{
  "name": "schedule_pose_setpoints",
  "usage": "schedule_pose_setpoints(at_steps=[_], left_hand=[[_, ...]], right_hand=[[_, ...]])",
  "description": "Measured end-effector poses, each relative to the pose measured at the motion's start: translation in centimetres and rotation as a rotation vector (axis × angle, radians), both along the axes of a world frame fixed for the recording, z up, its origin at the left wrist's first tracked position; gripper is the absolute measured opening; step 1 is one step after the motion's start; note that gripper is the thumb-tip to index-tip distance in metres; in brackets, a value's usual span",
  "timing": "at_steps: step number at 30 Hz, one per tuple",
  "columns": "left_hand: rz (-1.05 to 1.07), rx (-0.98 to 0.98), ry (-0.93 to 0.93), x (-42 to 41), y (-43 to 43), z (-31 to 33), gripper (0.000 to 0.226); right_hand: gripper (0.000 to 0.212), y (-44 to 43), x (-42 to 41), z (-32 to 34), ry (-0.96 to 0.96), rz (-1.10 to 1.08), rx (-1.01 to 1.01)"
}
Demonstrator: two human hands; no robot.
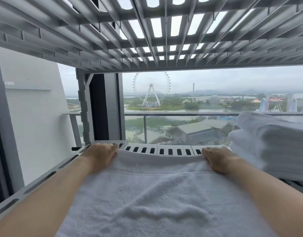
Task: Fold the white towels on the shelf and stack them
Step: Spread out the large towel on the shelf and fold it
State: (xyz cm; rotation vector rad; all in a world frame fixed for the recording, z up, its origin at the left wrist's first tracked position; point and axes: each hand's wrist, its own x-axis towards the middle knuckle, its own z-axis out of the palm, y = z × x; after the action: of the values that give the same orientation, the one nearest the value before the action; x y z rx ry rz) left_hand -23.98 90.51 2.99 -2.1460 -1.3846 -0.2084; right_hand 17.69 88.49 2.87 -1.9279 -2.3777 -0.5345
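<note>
A white towel (157, 194) lies spread flat on the grey slotted shelf (171, 150), reaching from the near edge to almost the far rim. My left hand (100, 153) rests on the towel's far left corner and my right hand (219, 159) on its far right corner, fingers closed over the far edge. Both forearms stretch over the towel's sides. A stack of folded white towels (270, 144) sits at the right end of the shelf, just beside my right hand.
Another slotted shelf (147, 40) hangs low overhead. A grey shelf post (83, 108) stands at the far left corner. Behind the shelf is a window with a dark frame (104, 106), a balcony rail and a white wall (33, 108) at left.
</note>
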Motion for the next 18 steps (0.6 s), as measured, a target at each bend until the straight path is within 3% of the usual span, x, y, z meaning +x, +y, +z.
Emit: schedule_pose_setpoints(at_steps=[5, 9, 13, 15, 18], left_hand=[[0.177, 0.068, 0.078, 0.7, 3.9, -0.2, 0.032], [0.297, 0.076, 0.154, 0.3, 6.3, -1.3, 0.039], [0.330, 0.124, 0.236, 1.6, 7.3, -1.3, 0.021], [0.293, 0.108, 0.149, 3.1, 6.4, -0.9, 0.028], [0.066, 0.001, -0.110, 5.9, 3.3, -0.7, 0.029]], right_hand=[[0.024, 3.6, -0.7, 0.4, -0.083, -0.021, 0.041], [0.026, 6.2, -0.1, -0.6, -0.138, 0.007, 0.011], [0.024, 6.9, -0.1, -0.9, -0.199, -0.029, 0.130], [0.026, 6.0, -1.4, -0.7, -0.137, -0.029, 0.165], [0.030, 2.9, -4.8, -0.1, 0.187, 0.076, 0.158]])
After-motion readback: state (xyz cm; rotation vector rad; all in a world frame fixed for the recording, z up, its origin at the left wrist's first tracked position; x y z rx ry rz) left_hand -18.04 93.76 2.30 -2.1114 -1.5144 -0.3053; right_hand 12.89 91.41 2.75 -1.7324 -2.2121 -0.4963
